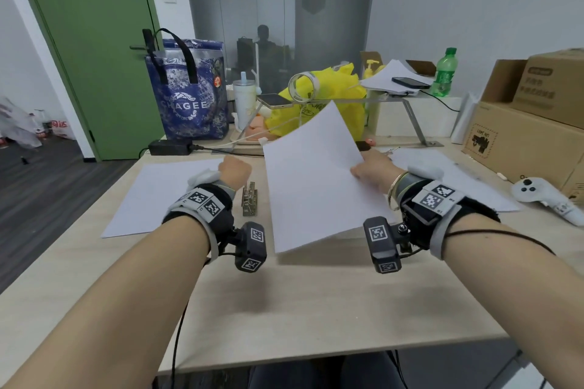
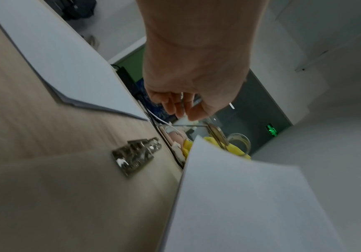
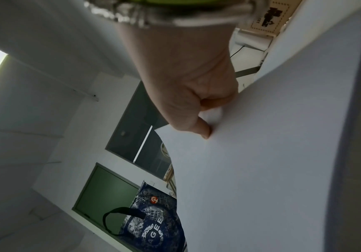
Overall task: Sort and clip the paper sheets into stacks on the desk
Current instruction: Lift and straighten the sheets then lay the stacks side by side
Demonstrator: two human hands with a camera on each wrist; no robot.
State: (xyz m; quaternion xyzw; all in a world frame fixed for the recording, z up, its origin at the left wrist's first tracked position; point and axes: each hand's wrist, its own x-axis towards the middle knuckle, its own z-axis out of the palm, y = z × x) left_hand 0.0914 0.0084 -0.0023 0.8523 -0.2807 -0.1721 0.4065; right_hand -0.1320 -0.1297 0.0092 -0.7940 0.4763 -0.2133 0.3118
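Observation:
My right hand (image 1: 368, 169) pinches the right edge of a white paper sheet (image 1: 313, 180) and holds it tilted above the desk's middle. In the right wrist view the thumb (image 3: 204, 132) presses on the sheet (image 3: 272, 162) while the fingers curl behind it. My left hand (image 1: 235, 171) hovers as a fist left of the sheet, fingers (image 2: 180, 105) curled round a small metal clip (image 2: 182, 100). A row of metal clips (image 1: 249, 199) lies on the desk (image 1: 284, 303) below it. One paper stack (image 1: 164, 196) lies flat at the left, another (image 1: 448, 174) at the right under my right wrist.
A blue tote bag (image 1: 189, 98), a tumbler (image 1: 245, 104), a yellow bag (image 1: 335, 95) and a metal stand (image 1: 410, 114) line the desk's back. Cardboard boxes (image 1: 534, 136) and a white controller (image 1: 546, 196) sit at the right. A black power adapter (image 1: 170, 147) lies behind the left stack.

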